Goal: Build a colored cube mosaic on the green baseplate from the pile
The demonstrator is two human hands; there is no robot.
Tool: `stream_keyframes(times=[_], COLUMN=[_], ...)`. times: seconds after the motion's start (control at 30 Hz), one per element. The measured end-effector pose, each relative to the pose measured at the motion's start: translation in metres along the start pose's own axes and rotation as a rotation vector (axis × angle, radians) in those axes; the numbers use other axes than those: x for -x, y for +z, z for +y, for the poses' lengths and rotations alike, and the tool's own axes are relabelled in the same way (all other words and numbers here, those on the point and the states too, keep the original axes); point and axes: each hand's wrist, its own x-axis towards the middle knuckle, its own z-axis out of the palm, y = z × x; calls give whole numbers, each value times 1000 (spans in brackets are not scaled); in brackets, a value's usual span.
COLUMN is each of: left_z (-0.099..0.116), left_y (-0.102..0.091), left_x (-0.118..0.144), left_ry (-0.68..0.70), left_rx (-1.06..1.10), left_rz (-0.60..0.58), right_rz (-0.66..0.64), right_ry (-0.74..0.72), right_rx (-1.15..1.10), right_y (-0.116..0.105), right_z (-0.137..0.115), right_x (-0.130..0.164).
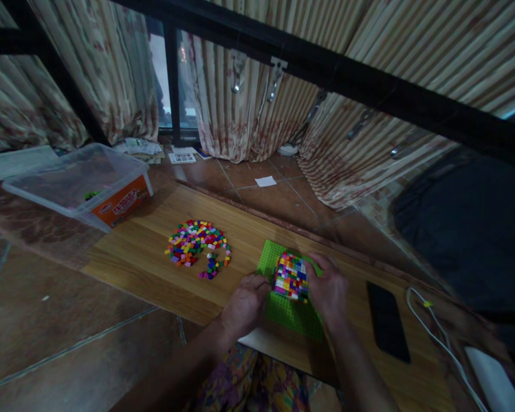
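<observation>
Green baseplate (289,315) on the wooden board (146,257) carries a partly built multicoloured brick block (290,276), gripped by left hand (245,304) and right hand (328,289); many loose bricks (196,242) remain unplaced.

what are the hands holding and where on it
Both hands grip the multicoloured brick block on the green baseplate: the left hand at its left side, the right hand at its right side.
</observation>
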Motion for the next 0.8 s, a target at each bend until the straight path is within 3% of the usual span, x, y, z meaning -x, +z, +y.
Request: stream_keyframes(times=[0.1, 0.43, 0.8], left_z=[-1, 1, 1], left_y=[0, -3, -3], left_x=[0, -1, -1], left_ry=[3, 4, -2], left_rx=[2, -7, -12], left_rz=[-3, 1, -12], right_rz=[34, -172, -130], right_ry=[81, 381, 471], right_rx=[-57, -405, -533], right_y=[6, 32, 31], right_z=[8, 14, 11], right_x=[-2, -2, -4])
